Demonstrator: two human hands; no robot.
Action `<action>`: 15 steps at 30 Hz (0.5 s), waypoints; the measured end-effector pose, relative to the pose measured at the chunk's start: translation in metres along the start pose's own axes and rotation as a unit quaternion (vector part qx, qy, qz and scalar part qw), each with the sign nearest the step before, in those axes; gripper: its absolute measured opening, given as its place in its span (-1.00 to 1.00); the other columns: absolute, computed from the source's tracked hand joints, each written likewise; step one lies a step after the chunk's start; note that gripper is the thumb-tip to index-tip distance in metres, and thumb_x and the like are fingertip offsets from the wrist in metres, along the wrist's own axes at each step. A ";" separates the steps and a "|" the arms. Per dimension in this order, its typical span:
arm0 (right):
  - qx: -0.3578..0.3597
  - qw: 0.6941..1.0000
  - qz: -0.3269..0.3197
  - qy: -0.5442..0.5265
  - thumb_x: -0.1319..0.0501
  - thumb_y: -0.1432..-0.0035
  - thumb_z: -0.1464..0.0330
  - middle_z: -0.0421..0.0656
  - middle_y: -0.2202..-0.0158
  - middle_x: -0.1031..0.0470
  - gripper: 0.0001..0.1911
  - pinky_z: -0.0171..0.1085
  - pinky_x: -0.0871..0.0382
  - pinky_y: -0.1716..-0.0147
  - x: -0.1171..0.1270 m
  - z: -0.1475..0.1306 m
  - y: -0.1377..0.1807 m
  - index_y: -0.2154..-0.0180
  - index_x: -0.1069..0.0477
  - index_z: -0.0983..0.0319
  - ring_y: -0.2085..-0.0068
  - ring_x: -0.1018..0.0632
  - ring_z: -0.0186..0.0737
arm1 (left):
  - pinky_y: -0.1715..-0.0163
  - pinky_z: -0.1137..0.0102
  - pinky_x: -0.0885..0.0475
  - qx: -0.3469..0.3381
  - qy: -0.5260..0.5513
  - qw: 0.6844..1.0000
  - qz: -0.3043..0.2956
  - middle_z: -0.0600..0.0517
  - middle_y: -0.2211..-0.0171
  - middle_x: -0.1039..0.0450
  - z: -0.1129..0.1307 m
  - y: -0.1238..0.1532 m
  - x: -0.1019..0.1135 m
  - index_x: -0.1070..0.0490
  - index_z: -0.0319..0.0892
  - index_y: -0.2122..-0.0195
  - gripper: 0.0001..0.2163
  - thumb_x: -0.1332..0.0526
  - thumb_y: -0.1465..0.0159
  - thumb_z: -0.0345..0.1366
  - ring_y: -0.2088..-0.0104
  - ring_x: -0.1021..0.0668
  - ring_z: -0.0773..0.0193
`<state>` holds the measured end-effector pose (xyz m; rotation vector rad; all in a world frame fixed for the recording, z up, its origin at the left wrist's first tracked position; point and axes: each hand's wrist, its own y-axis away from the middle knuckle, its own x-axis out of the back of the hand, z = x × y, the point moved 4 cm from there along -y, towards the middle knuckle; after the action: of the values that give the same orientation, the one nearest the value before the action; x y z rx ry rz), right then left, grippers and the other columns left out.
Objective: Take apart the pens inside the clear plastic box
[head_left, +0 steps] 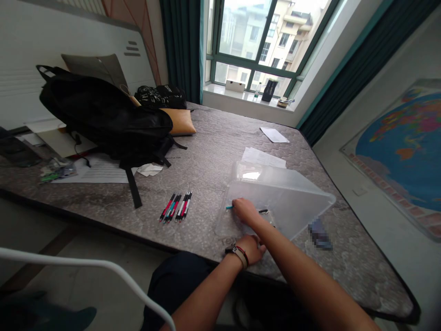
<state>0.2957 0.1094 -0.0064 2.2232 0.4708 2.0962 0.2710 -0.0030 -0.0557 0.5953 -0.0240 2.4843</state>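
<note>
Right hand (pixel 246 210) at tipped clear plastic bin (pixel 296 195)
Grip clamped mid-shaft on slim teal-tipped pen (pixel 228 207); left hand (pixel 253 248) grip, I cannot tell.

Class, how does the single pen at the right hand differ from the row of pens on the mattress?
The single pen lies crosswise at the clear plastic box, partly covered by the right hand; the row of pens lies slanted, untouched, on the mattress. The single pen shows a teal end; the row of pens mixes red, teal and black. Both are slim pens.
</note>
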 end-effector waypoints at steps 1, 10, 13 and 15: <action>-0.001 1.000 0.008 -0.006 -0.10 -0.22 0.48 0.13 0.16 -0.58 -0.77 -0.26 -0.34 0.19 0.002 0.001 0.002 0.23 -0.54 0.30 0.14 -0.58 -0.05 | 0.31 0.23 -0.41 0.005 -0.011 1.000 -0.006 -0.20 0.37 -0.58 0.000 0.001 0.000 -0.56 -0.18 0.32 -0.78 -0.21 -0.18 -0.16 0.33 -0.60 0.00; -0.121 0.824 0.285 -0.474 -0.22 -0.12 0.09 -0.24 0.55 -0.44 -0.65 -0.33 -0.29 0.51 -0.006 0.063 0.093 0.26 -0.44 0.26 0.53 -0.45 -0.26 | 0.36 0.37 -0.38 0.019 0.042 0.990 0.134 -0.03 0.44 -0.54 0.027 0.005 0.045 -0.49 -0.18 0.37 -0.74 -0.06 -0.31 -0.22 0.40 -0.56 0.21; -0.125 0.726 0.277 -0.617 -0.30 -0.03 0.08 -0.30 0.57 -0.40 -0.61 -0.35 -0.24 0.58 -0.013 0.075 0.106 0.27 -0.39 0.25 0.60 -0.37 -0.33 | 0.33 0.42 -0.39 0.023 0.141 0.965 0.221 0.02 0.42 -0.53 0.026 0.006 0.062 -0.46 -0.18 0.38 -0.76 -0.09 -0.30 -0.19 0.39 -0.55 0.27; -0.115 0.699 0.271 -0.652 -0.34 0.01 0.10 -0.30 0.55 -0.41 -0.61 -0.36 -0.24 0.57 -0.011 0.078 0.105 0.27 -0.39 0.25 0.59 -0.37 -0.36 | 0.33 0.41 -0.42 0.032 0.208 0.946 0.248 0.00 0.35 -0.54 0.021 0.004 0.067 -0.44 -0.19 0.30 -0.81 -0.14 -0.27 -0.19 0.39 -0.56 0.28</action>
<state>0.3910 0.0203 0.0024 3.0565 -0.5667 0.0897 0.2284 0.0259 -0.0081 0.0753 0.0812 3.0652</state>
